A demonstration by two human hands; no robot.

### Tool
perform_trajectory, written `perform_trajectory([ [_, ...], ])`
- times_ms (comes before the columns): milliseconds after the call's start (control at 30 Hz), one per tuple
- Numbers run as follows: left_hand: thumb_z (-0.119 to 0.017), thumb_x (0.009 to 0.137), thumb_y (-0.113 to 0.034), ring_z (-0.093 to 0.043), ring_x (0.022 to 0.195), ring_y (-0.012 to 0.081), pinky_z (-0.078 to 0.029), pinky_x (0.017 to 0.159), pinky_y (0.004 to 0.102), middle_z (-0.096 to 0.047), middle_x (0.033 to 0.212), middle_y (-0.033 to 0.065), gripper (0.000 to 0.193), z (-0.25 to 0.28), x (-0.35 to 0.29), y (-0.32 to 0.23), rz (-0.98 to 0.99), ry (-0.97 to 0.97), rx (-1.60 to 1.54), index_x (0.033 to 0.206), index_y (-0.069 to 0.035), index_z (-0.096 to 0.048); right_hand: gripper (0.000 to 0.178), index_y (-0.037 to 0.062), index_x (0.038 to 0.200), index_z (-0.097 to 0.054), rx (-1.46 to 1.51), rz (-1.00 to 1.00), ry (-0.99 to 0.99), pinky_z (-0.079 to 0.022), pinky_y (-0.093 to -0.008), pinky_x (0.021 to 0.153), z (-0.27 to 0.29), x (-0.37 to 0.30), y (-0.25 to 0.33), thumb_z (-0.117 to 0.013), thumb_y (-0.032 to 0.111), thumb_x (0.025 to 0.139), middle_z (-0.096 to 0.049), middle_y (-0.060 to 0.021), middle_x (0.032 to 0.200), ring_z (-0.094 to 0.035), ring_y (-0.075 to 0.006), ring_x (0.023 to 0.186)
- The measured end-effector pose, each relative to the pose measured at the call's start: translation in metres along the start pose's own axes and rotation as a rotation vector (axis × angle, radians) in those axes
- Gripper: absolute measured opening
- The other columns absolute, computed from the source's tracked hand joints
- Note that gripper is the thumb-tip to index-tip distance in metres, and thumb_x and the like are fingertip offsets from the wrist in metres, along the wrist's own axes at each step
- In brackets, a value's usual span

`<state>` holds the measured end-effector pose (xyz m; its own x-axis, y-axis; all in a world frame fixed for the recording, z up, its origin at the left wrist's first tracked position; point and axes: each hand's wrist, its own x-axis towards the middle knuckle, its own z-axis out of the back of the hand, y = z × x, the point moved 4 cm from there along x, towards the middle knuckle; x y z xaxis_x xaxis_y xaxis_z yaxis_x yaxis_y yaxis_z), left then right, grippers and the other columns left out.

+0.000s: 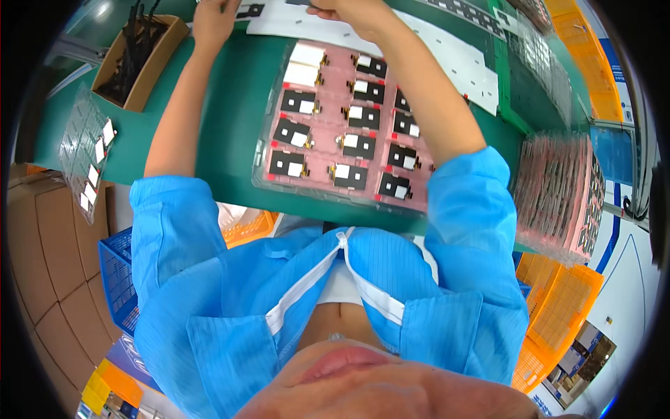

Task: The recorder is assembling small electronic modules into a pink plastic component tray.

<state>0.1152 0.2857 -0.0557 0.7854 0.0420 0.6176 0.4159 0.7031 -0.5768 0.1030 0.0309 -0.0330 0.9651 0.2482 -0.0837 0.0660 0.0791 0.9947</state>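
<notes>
Both my hands reach to the far side of the green table, at the upper edge of the head view. My left hand has its fingertips cut off by that edge; a small black flat piece lies just right of it. My right hand is over a long white sheet, its fingers drawn together beside a dark piece that is mostly cut off. Between my forearms and under the right one lies a clear tray with pink lining. It holds rows of black flat parts with white squares and gold-coloured tabs.
At the left stand a cardboard box of black cables and a clear tray with white pieces. Stacked pink-lined trays stand at the right edge. Orange crates, a blue crate and cartons surround the table.
</notes>
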Motion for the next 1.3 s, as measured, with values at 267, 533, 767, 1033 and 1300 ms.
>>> perform_trajectory([
  [267,-0.072,0.095,-0.015,-0.061,0.097,0.0093,-0.045,0.080,0.0246,-0.069,0.110,0.0012,0.019,0.034,-0.084,-0.062,-0.118,0.451,-0.251,0.111,-0.007,-0.077,0.028,0.0063,0.109,-0.064,-0.471,0.296,0.222,-0.046,-0.0266,0.072,0.014,-0.115,0.043,-0.055,-0.008,0.088,-0.058,-0.0027,0.092,-0.056,-0.0126,0.082],
  [533,-0.081,0.082,-0.007,-0.066,0.088,0.0231,-0.051,0.081,0.0336,-0.066,0.095,0.0093,0.022,0.027,-0.093,-0.110,-0.027,0.459,-0.847,0.104,-0.003,-0.076,0.052,0.0095,0.135,-0.063,-0.511,0.337,0.305,-0.052,-0.0306,0.080,0.000,-0.138,0.058,-0.062,-0.009,0.087,-0.065,-0.0077,0.105,-0.063,-0.0167,0.091],
  [767,-0.085,0.077,-0.008,-0.062,0.086,0.0198,-0.049,0.078,0.0313,-0.063,0.096,0.0076,0.031,0.015,-0.109,-0.084,-0.297,0.197,-1.293,0.106,-0.004,-0.076,0.027,0.0010,0.113,-0.063,-0.397,0.054,0.202,-0.049,-0.0234,0.064,0.003,-0.113,0.034,-0.072,-0.006,0.089,-0.066,-0.0041,0.083,-0.060,-0.0090,0.072],
  [1033,-0.087,0.075,-0.007,-0.060,0.090,0.0187,-0.048,0.078,0.0298,-0.061,0.102,0.0058,0.037,0.039,-0.098,-0.104,0.156,0.635,-0.346,0.110,-0.006,-0.076,0.010,0.0029,0.099,-0.066,-0.525,0.249,0.247,-0.047,-0.0252,0.068,0.004,-0.109,0.048,-0.071,0.000,0.091,-0.065,-0.0005,0.086,-0.057,-0.0088,0.076],
  [1300,-0.087,0.075,-0.006,-0.054,0.086,0.0156,-0.044,0.075,0.0279,-0.058,0.100,0.0033,0.039,0.038,-0.098,-0.100,0.153,0.699,-0.372,0.112,-0.008,-0.076,0.008,0.0016,0.104,-0.063,-0.475,0.258,0.285,-0.046,-0.0268,0.073,-0.016,-0.107,0.049,-0.062,0.000,0.095,-0.060,-0.0025,0.090,-0.055,-0.0115,0.084],
])
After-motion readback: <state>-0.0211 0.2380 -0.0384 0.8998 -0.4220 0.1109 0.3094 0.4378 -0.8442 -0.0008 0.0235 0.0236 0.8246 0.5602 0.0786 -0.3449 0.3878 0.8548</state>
